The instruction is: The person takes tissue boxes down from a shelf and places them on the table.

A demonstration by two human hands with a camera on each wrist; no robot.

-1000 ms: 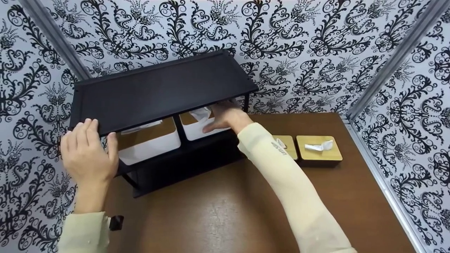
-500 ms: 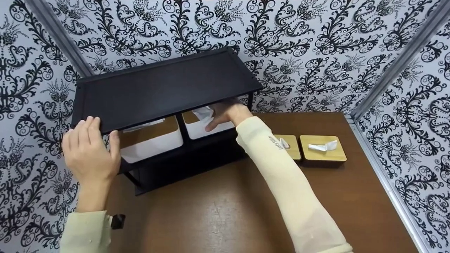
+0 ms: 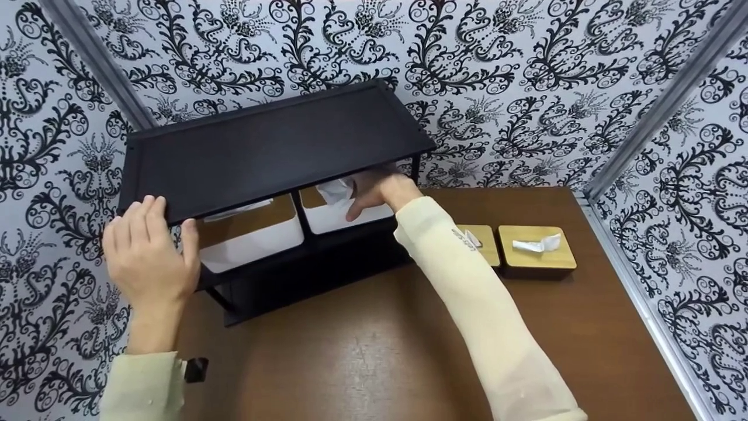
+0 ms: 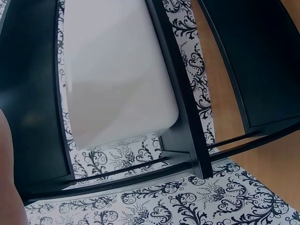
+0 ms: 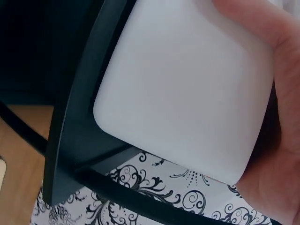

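A black two-tier shelf (image 3: 274,152) stands on the table with two white tissue boxes with brown tops on its middle level. My left hand (image 3: 149,254) rests its nearly straight fingers on the front left corner of the shelf top, beside the left tissue box (image 3: 251,245). My right hand (image 3: 380,190) reaches under the top board and holds the right tissue box (image 5: 187,89), with its thumb on the white front face. The board hides its other fingers. A white tissue (image 3: 336,192) sticks out of that box near the thumb.
Two low tissue boxes with light wood lids, the right one (image 3: 537,248) and a partly covered one (image 3: 479,240), stand on the brown table (image 3: 350,345) right of the shelf. My right forearm passes in front of the nearer one. Patterned walls (image 3: 497,70) close in behind and on both sides.
The head view has shifted slightly. My right thumb has slid a little to the right along the white box front, while the left hand stays on the shelf corner.
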